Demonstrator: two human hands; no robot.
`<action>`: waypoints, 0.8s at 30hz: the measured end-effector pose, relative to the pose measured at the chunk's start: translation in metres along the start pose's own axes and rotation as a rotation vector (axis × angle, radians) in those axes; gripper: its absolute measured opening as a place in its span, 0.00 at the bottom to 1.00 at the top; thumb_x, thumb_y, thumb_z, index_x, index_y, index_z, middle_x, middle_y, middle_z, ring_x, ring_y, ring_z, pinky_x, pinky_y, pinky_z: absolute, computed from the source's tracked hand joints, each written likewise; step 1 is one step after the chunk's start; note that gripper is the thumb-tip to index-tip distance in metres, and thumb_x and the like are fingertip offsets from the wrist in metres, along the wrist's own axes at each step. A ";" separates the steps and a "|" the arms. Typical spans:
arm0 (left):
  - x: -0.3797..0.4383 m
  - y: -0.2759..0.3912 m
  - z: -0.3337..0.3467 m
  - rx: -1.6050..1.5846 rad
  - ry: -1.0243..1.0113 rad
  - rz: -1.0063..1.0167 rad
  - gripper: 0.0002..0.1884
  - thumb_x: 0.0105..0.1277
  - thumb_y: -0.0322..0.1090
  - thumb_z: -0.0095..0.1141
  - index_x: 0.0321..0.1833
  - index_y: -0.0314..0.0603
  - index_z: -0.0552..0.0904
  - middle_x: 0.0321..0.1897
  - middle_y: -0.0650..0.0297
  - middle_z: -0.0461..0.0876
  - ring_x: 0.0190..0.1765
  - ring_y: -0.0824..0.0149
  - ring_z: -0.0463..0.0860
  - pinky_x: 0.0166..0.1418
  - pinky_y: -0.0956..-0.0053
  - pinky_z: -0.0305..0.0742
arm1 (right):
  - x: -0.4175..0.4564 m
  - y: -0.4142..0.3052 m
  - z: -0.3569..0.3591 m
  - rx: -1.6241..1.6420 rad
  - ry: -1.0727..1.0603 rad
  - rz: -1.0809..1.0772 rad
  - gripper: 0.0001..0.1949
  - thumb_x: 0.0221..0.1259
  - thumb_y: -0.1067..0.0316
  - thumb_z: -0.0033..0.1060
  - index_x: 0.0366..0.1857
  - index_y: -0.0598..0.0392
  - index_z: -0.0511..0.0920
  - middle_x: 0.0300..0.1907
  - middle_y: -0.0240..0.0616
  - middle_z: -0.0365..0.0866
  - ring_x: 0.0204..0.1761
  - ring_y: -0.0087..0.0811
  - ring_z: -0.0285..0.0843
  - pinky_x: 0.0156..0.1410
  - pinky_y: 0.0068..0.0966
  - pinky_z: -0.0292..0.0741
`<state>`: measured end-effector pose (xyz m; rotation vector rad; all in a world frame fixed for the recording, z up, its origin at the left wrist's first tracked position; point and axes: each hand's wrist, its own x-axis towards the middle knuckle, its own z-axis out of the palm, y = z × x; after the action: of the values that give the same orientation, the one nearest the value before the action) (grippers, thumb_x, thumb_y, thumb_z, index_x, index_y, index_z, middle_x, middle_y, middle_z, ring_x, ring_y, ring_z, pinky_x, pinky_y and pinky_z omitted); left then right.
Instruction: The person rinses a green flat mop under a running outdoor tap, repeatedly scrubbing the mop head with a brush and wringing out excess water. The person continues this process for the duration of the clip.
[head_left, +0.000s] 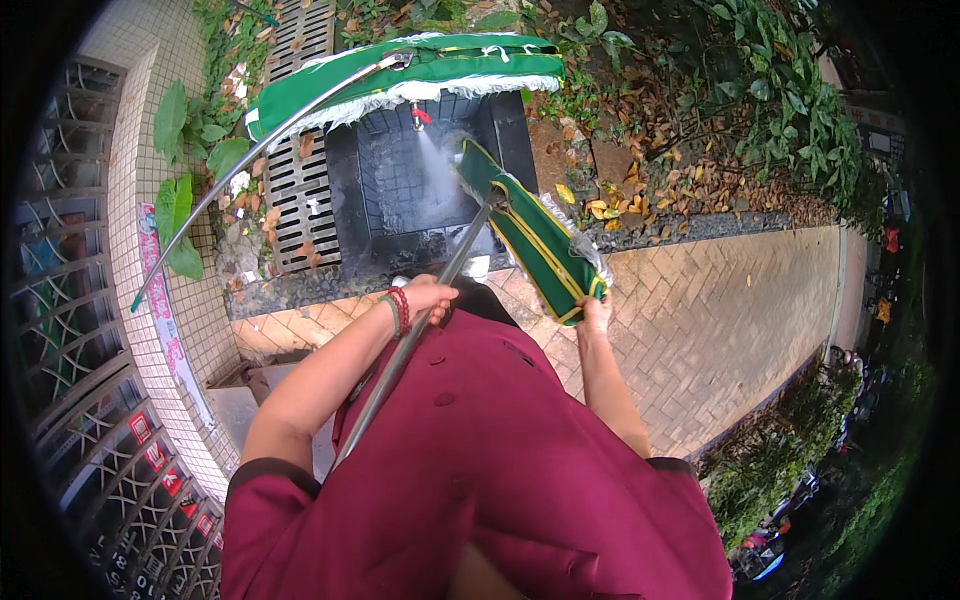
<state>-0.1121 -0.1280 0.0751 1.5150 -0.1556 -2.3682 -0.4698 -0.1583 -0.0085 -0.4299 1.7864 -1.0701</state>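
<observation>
My left hand (429, 298), with beaded bracelets at the wrist, grips the metal pole (390, 367) of a flat dust mop. The mop's green head with yellow edging (536, 232) slants over the right front corner of a tiled basin (409, 180). My right hand (595, 313) holds the near end of that head. Water (439, 169) sprays from a tap with a red handle (420, 116) into the basin. A second green mop head with white fringe (442, 67) lies across the basin's far side, its pole (225, 180) reaching down to the left.
Metal drain grates (306, 199) run left of the basin. Beyond them stands a tiled wall (169, 315) with barred windows. Plants and fallen leaves (675, 180) fill the bed at the right, behind a dark stone kerb. Brick paving (690, 322) stretches to the right.
</observation>
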 end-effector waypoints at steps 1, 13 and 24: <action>0.003 0.001 -0.005 0.016 0.015 0.006 0.08 0.64 0.32 0.53 0.31 0.43 0.67 0.16 0.70 0.68 0.15 0.77 0.67 0.15 0.81 0.64 | -0.009 0.014 0.008 0.011 0.029 0.070 0.23 0.32 0.87 0.42 0.38 0.52 0.71 0.29 0.32 0.73 0.28 0.30 0.70 0.29 0.25 0.70; -0.067 -0.012 -0.011 -0.135 -0.004 0.041 0.08 0.64 0.31 0.51 0.30 0.43 0.65 0.17 0.71 0.65 0.15 0.79 0.64 0.15 0.82 0.61 | 0.027 -0.079 0.065 0.298 0.019 0.266 0.14 0.42 0.85 0.44 0.37 0.65 0.70 0.35 0.46 0.73 0.34 0.46 0.74 0.49 0.44 0.78; -0.113 -0.066 -0.041 -0.491 -0.052 0.105 0.08 0.69 0.34 0.44 0.42 0.36 0.72 0.17 0.74 0.62 0.16 0.81 0.59 0.16 0.86 0.54 | -0.159 -0.165 0.347 -1.408 -0.833 -1.292 0.10 0.36 0.75 0.57 0.28 0.58 0.81 0.32 0.46 0.80 0.35 0.46 0.78 0.42 0.38 0.77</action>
<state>-0.0458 -0.0259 0.1377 1.1803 0.3063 -2.1525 -0.1220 -0.3041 0.1669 -2.6211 1.0408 0.0208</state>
